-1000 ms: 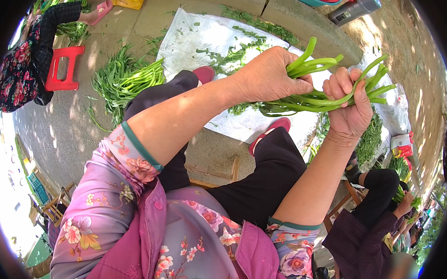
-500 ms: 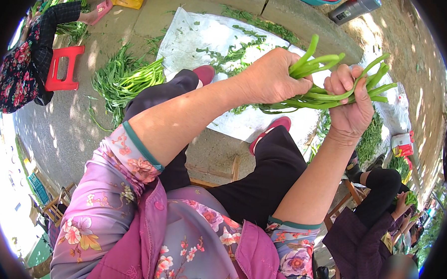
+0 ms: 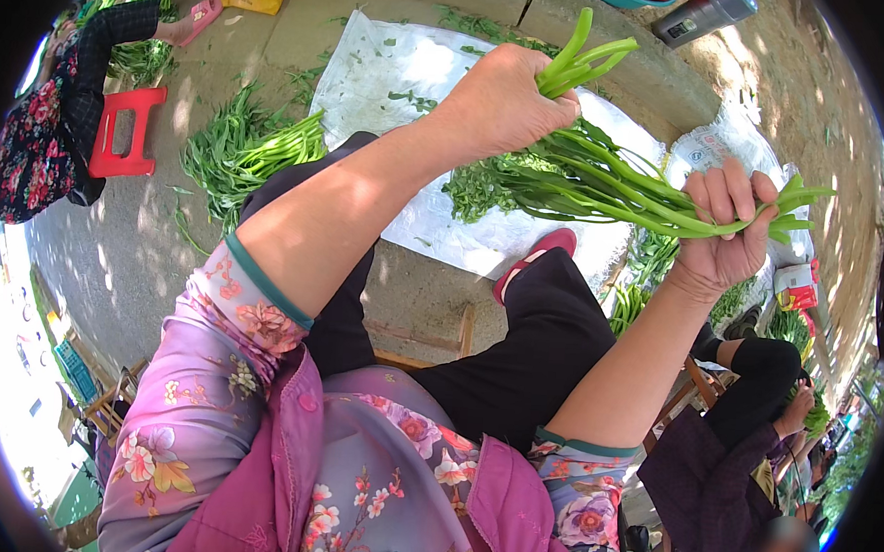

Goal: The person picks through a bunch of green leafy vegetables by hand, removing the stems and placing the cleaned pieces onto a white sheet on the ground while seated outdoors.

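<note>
My left hand (image 3: 509,99) is closed around a few thick green stalks (image 3: 587,61) whose ends stick out above the thumb. In my right hand (image 3: 728,229) is a bunch of leafy green stems (image 3: 628,190), gripped near the cut ends. The leaves of that bunch trail toward the left, over a white sheet (image 3: 372,71) on the ground, and pass just below my left hand. Loose leaves lie scattered on the sheet between my feet. A pile of leafy stems (image 3: 255,154) rests on the pavement beside my left knee.
A red plastic stool (image 3: 128,129) and a seated person's leg are at the far left. A grey flask (image 3: 705,18) stands at the upper right, by a concrete kerb (image 3: 609,61). Another person (image 3: 709,475) sits close on my right, holding greens.
My hands have moved apart: the left up and to the left with its stalks, the right to the right and slightly down with the bunch, which now stretches out between them.
</note>
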The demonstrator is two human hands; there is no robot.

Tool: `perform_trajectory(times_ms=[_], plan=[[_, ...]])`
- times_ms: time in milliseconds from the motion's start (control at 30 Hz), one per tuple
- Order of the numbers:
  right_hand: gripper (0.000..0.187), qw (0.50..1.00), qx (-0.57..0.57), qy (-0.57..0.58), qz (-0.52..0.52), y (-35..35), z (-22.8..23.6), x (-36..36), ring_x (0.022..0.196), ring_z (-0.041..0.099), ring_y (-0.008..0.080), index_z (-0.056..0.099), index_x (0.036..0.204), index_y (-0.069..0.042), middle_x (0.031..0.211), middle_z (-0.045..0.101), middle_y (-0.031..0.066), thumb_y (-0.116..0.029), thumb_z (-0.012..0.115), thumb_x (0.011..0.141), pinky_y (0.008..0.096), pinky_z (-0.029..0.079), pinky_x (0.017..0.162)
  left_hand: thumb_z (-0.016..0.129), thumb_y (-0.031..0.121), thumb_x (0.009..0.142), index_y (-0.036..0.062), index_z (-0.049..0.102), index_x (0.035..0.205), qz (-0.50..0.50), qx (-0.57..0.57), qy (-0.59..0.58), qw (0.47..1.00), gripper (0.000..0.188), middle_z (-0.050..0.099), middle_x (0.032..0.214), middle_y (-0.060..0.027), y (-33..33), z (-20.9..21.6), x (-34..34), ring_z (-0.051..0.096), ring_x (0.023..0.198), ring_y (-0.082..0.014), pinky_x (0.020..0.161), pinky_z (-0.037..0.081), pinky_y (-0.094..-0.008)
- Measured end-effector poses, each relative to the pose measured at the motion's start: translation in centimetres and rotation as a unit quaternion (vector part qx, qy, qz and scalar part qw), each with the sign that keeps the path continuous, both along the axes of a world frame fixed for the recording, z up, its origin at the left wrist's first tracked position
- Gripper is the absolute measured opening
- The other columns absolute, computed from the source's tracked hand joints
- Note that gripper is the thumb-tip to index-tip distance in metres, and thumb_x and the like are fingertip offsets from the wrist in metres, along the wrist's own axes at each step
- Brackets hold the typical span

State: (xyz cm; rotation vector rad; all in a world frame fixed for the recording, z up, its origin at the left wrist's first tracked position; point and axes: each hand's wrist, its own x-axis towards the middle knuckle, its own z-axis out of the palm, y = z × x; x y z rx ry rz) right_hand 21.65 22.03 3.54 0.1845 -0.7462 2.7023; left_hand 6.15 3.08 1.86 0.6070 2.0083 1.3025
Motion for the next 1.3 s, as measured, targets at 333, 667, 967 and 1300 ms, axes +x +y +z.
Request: perform_trajectory(times_ms=[333,667,967,1300], plan=[[0.022,0.992,0.057,-0.113,-0.007,-1.0,-0.2,-0.9,0.056,0.035,0.0070,0.057,0.101,-0.001,0.075,0.045,0.0009,-0.017,0.058,0.086,0.0237,0.028,0.058,0.070,0.012,0.076,0.0018,0.068,0.091,-0.024,0.087,-0.022,0.996,0.018,0.062,0.072,-0.0011,0.4,-0.2,0.5,0.055,0.068,-0.0070,0.065,0.045,-0.0233],[0.027,0.944,0.171,-0.280,-0.044,-2.9,0.2,-2.6,0.058,0.049,0.0112,0.058,0.102,0.005,0.078,0.058,0.0078,-0.014,0.063,0.084,0.0229,0.041,0.056,0.067,0.008,0.079,0.0009,0.069,0.089,-0.129,0.195,-0.151,0.960,0.012,0.066,0.078,-0.0027,0.8,0.7,2.5,0.056,0.072,-0.0072,0.069,0.045,-0.0238],[0.026,0.936,0.194,-0.291,-0.044,-3.0,0.6,-2.7,0.058,0.049,0.0108,0.059,0.099,0.005,0.077,0.059,0.0070,-0.014,0.065,0.082,0.0216,0.040,0.055,0.064,0.011,0.081,0.0013,0.065,0.084,-0.153,0.166,-0.109,0.968,0.010,0.062,0.072,-0.0022,0.7,1.1,2.3,0.054,0.070,-0.0085,0.067,0.043,-0.0247],[0.025,0.928,0.167,-0.324,-0.083,-3.8,0.9,-3.2,0.057,0.051,0.0087,0.062,0.099,0.006,0.075,0.060,0.0045,-0.012,0.066,0.082,0.0209,0.041,0.053,0.056,0.014,0.083,0.0021,0.056,0.078,-0.130,0.145,-0.028,0.980,0.013,0.047,0.059,-0.0013,0.9,1.4,2.7,0.041,0.057,-0.0097,0.055,0.035,-0.0281]])
